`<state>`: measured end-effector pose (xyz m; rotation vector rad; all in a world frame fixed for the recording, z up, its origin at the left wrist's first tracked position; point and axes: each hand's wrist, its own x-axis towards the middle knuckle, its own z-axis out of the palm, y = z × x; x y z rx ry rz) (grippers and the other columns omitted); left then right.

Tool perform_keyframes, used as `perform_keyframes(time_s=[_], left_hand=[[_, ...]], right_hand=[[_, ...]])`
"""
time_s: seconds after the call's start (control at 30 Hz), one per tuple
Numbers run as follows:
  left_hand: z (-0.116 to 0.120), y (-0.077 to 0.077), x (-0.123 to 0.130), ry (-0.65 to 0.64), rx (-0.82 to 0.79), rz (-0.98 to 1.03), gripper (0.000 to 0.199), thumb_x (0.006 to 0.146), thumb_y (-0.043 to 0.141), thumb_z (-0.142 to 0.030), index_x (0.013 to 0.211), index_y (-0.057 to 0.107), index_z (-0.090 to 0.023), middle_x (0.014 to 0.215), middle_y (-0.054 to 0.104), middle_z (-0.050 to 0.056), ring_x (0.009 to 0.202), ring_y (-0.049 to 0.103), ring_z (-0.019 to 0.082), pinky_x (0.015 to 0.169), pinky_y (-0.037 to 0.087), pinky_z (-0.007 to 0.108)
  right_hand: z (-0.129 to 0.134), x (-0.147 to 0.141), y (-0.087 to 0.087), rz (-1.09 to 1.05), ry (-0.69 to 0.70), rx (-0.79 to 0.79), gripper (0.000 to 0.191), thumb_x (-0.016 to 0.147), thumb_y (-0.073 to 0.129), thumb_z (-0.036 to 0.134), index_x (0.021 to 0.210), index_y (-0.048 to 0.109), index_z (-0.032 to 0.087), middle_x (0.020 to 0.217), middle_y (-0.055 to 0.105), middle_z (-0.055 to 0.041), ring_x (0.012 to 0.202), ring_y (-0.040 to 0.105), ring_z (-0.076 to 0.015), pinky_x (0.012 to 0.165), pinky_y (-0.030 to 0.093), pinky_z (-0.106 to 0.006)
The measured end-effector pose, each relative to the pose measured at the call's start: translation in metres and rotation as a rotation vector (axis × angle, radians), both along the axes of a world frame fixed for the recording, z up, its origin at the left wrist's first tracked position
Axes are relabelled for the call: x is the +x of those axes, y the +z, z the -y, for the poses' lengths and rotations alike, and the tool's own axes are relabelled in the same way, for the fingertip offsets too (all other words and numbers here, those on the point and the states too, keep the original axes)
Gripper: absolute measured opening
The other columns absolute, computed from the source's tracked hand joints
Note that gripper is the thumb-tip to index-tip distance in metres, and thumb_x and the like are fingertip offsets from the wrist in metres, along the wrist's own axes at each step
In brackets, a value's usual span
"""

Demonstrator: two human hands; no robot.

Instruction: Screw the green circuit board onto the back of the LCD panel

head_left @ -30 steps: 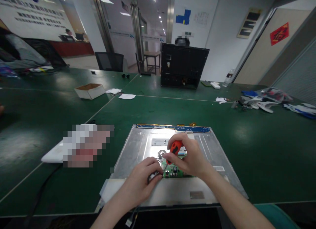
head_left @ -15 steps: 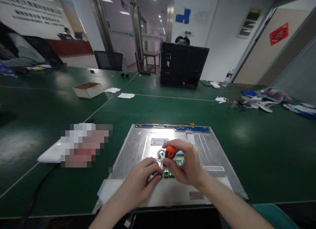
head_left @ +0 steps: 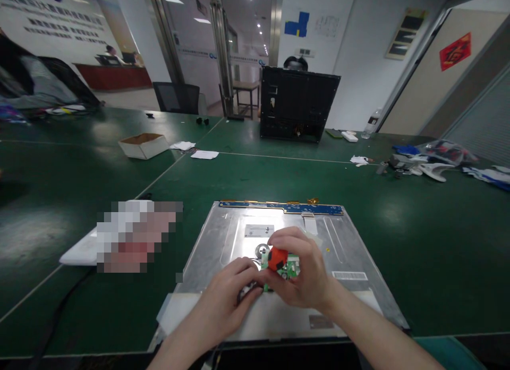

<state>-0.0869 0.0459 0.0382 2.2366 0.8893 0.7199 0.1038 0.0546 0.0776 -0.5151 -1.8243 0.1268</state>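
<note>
My right hand point(head_left: 305, 269) is closed around the orange-and-black handle of a screwdriver point(head_left: 278, 258), held over a small green circuit board point(head_left: 294, 266). The screwdriver's tip is hidden from view. The board lies on the silver metal back of a display panel point(head_left: 207, 253). At the board's left edge, my left hand point(head_left: 233, 287) is closed, thumb and fingers around a dark cable point(head_left: 247, 291). Its fingertips are close to the board and to the right hand's thumb. A blue circuit strip point(head_left: 255, 205) runs along the panel's far edge.
A black monitor casing point(head_left: 298, 104) stands at the far side of the green table point(head_left: 159, 285). To the left are a cardboard box point(head_left: 144, 146) and a white package point(head_left: 79, 251). Bags, gloves and a plastic bottle point(head_left: 371, 124) lie or stand on the right.
The right hand and screwdriver have lowered slightly, and the handle has tilted so its end faces me more. The left hand keeps its place at the board. The view has shifted slightly.
</note>
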Motion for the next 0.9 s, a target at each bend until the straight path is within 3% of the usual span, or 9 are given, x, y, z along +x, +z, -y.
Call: perform_keyframes(time_s=[0.2,0.47,0.67,0.9], left_hand=[[0.0009,0.0017,0.0006,0.012,-0.002,-0.015,0.019,0.090,0.048,-0.013,0.094,0.065,-0.021,0.099,0.064,0.005,0.091,0.061,0.020,0.078,0.050,0.031],[0.0009,0.0011,0.0007,-0.001,-0.027,-0.010,0.017,0.090,0.049,-0.013,0.092,0.064,-0.022,0.099,0.063,0.004,0.090,0.061,0.020,0.078,0.048,0.031],[0.0005,-0.0038,-0.0018,-0.007,-0.012,0.007,0.019,0.093,0.049,-0.013,0.099,0.064,-0.023,0.102,0.062,0.004,0.095,0.060,0.020,0.081,0.047,0.031],[0.0010,-0.0025,-0.0006,0.000,-0.028,-0.022,0.017,0.090,0.050,-0.012,0.094,0.063,-0.022,0.101,0.062,0.004,0.093,0.060,0.020,0.080,0.047,0.031]], right_hand=[[-0.0010,0.0008,0.0010,0.023,-0.080,-0.025,0.044,0.086,0.060,0.019,0.128,0.049,0.023,0.100,0.058,-0.0066,0.085,0.061,-0.0173,0.064,0.055,-0.029],[-0.0020,0.0022,0.0026,0.038,-0.057,-0.022,0.051,0.086,0.050,0.013,0.136,0.045,0.020,0.095,0.064,-0.0063,0.082,0.064,-0.0173,0.064,0.057,-0.029],[-0.0023,0.0010,0.0024,0.027,-0.072,0.050,0.043,0.089,0.061,0.024,0.130,0.049,0.023,0.092,0.064,-0.0044,0.076,0.063,-0.0157,0.058,0.055,-0.026],[0.0002,0.0008,0.0046,0.055,-0.141,0.026,0.047,0.088,0.058,0.017,0.134,0.052,0.024,0.099,0.061,-0.0062,0.080,0.064,-0.0156,0.057,0.056,-0.026]])
